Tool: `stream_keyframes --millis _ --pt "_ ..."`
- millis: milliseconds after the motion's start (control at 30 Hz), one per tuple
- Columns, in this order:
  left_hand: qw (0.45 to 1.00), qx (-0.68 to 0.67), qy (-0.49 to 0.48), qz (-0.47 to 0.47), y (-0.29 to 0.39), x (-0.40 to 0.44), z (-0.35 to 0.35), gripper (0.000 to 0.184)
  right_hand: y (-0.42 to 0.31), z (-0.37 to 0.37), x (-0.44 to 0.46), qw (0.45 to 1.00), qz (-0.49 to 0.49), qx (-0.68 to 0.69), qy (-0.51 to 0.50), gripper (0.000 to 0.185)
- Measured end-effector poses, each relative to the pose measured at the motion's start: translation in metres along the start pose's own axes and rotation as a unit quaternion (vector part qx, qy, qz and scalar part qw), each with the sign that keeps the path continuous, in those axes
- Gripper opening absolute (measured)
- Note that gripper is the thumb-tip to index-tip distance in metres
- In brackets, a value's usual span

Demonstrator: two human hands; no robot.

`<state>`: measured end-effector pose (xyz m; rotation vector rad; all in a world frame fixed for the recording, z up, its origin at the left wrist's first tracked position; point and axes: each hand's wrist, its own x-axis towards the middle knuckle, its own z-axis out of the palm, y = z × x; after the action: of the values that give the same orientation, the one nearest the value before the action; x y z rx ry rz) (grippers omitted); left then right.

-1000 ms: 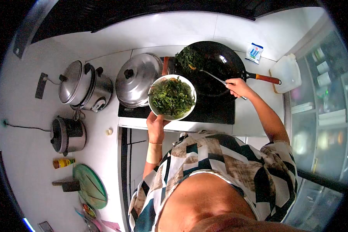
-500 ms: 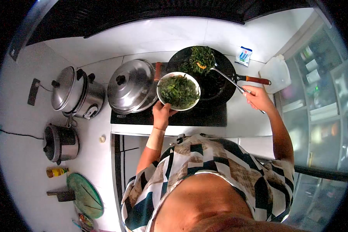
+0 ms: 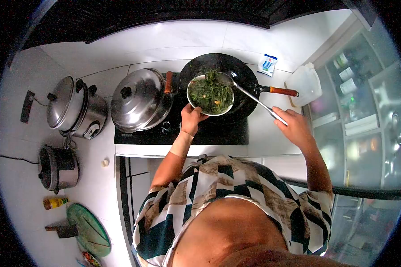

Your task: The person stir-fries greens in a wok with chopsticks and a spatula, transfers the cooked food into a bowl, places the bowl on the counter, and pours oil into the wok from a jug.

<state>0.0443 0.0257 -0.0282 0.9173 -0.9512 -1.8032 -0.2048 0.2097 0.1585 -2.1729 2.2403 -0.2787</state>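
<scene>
My left hand (image 3: 193, 119) grips the near-left rim of a white bowl (image 3: 190, 99) heaped with cooked leafy greens (image 3: 210, 95). The bowl is held over the near-left part of a black wok (image 3: 239, 62). My right hand (image 3: 293, 125) is closed around the metal handle of a spatula or ladle (image 3: 261, 103). The head of that utensil lies at the far edge of the bowl, against the greens, so its exact shape is partly hidden. A wooden wok handle (image 3: 284, 91) points right, beyond my right hand.
A lidded steel pan (image 3: 140, 99) stands left of the wok on the black cooktop (image 3: 223, 134). Farther left are a rice cooker (image 3: 90, 116), a second cooker (image 3: 60, 167), a green cutting board (image 3: 90, 229) and a cleaver (image 3: 64, 230). A small packet (image 3: 267, 65) and plastic container (image 3: 304, 84) lie at right.
The utensil has moved left with a clump of greens from the wok to the bowl. The bowl has shifted farther over the wok and is fuller. The camera view has shifted slightly.
</scene>
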Motion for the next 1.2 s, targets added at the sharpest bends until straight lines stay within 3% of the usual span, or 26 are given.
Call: stream_keyframes --millis 333,433,567,700,800,933,1033,1167,1200 --pt "1.0 -0.016 0.008 0.017 -0.003 -0.004 0.009 0.029 0.022 -0.023 0.013 0.981 -0.027 -0.191 -0.017 0.044" --pt "1.0 0.0 0.013 0.017 -0.001 -0.013 0.009 0.029 0.032 -0.039 0.019 0.978 -0.024 -0.203 0.04 0.045" --pt "0.999 0.005 0.036 0.021 0.008 -0.031 0.005 0.028 0.044 -0.04 0.04 0.991 0.038 -0.125 0.009 0.044" --pt "0.998 0.018 0.064 0.01 0.027 -0.056 0.013 0.03 0.109 0.004 0.088 0.997 0.015 -0.058 -0.04 0.039" --pt "0.995 -0.02 0.099 -0.002 0.034 -0.068 0.021 0.03 0.13 0.017 0.143 0.991 0.032 -0.031 -0.129 0.035" --pt "0.991 -0.025 0.134 -0.011 0.042 -0.087 0.031 0.027 0.135 0.035 0.21 0.988 0.066 0.034 -0.135 0.034" --pt "0.983 -0.028 0.179 -0.035 0.043 -0.092 0.04 0.029 0.127 0.047 0.258 0.988 0.037 0.018 -0.147 0.038" --pt "0.974 -0.022 0.223 -0.022 0.021 -0.098 0.046 0.031 0.128 0.049 0.264 0.976 -0.125 -0.018 -0.177 0.044" --pt "0.972 -0.006 0.234 -0.032 0.025 -0.1 0.051 0.032 0.13 0.04 0.259 0.972 -0.129 -0.029 -0.195 0.045"
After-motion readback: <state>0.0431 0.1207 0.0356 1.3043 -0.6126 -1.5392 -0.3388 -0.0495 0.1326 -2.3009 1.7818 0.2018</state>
